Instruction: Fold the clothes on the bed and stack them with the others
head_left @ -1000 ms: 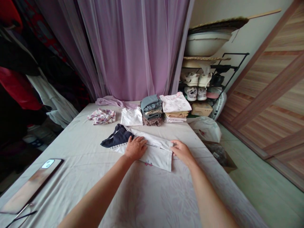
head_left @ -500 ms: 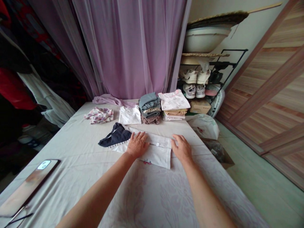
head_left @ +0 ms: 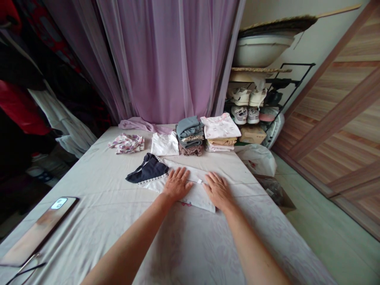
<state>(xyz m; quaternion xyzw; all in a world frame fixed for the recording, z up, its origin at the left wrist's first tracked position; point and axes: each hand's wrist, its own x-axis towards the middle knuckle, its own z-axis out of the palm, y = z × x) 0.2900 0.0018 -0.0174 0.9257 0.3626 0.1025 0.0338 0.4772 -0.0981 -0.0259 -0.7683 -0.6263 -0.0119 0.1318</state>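
Palms flat and fingers spread, the open left hand [head_left: 177, 184] and right hand [head_left: 218, 191] have drawn closer together on a folded white cotton garment [head_left: 194, 194].

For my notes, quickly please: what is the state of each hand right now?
Left hand: open, lying flat on the white garment, holding nothing.
Right hand: open, lying flat on the same garment, holding nothing.
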